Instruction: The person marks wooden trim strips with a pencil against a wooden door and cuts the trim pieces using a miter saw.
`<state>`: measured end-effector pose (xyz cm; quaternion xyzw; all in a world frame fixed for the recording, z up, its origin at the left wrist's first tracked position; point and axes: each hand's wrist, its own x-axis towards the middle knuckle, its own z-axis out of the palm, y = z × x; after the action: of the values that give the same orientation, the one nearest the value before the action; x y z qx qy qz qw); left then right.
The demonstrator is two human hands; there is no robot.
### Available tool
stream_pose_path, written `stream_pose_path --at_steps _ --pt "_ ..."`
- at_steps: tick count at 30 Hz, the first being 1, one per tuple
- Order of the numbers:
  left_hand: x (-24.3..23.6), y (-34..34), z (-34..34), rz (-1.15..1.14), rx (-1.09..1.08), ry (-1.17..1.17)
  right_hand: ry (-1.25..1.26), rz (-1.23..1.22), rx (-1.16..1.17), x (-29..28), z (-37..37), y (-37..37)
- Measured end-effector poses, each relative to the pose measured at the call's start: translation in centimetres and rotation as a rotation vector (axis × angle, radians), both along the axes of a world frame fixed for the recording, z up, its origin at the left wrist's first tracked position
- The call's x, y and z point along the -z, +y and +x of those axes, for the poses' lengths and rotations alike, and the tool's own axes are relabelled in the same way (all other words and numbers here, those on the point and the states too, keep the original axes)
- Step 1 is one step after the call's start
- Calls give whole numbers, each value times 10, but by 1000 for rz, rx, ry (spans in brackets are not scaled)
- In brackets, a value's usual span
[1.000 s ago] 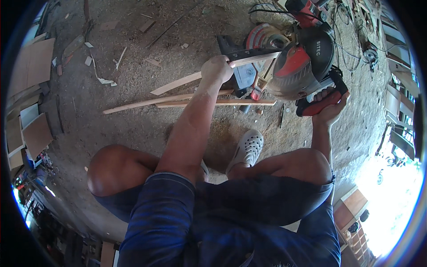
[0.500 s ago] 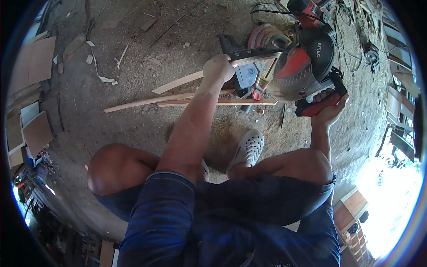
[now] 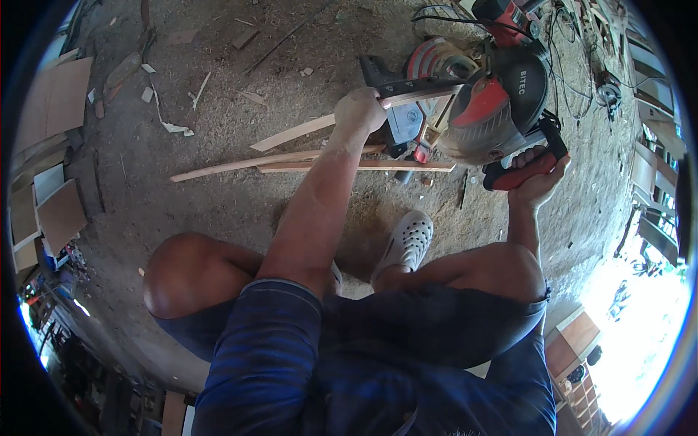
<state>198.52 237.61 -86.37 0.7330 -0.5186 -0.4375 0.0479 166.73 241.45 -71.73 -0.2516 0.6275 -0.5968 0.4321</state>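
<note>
A miter saw (image 3: 502,102) with a black and red blade guard stands on the ground ahead, right of the middle. My right hand (image 3: 536,182) is closed around its red and black handle (image 3: 525,171). Against the saw's black fence (image 3: 414,87) lies a thin wooden strip (image 3: 294,133), its left end sticking out past the base. My left hand (image 3: 360,111) grips that strip beside the fence, fingers wrapped over it. The strip's right end runs in under the guard, where the blade is hidden.
Two more wooden strips (image 3: 356,166) lie on the dirt floor just nearer than the saw. Cables and a small power tool (image 3: 608,93) are at the far right. Boards (image 3: 54,102) are stacked at the left, offcuts lie scattered, and my shoe (image 3: 404,247) is close below the saw.
The wooden strip and my left hand have shifted very slightly to the right. My right hand stays on the saw handle, which looks about the same.
</note>
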Motion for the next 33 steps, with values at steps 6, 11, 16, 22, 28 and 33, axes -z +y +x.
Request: stream_pose_path --at_steps 6,11,16,22,28,33 --pt "-6 0 -1 16 -8 10 5 4 18 1 0 0" --pt "-7 -1 -3 18 -15 -3 0 20 36 3 -2 1" --pt "-2 1 -4 -4 -17 -37 0 14 25 3 5 2" --pt "3 2 -5 -16 -18 -33 3 4 34 11 1 5" --pt "-2 -1 -6 -28 -7 -27 -9 -8 54 14 -1 7" --pt "-1 4 0 -16 -23 -40 -74 4 65 29 6 14"
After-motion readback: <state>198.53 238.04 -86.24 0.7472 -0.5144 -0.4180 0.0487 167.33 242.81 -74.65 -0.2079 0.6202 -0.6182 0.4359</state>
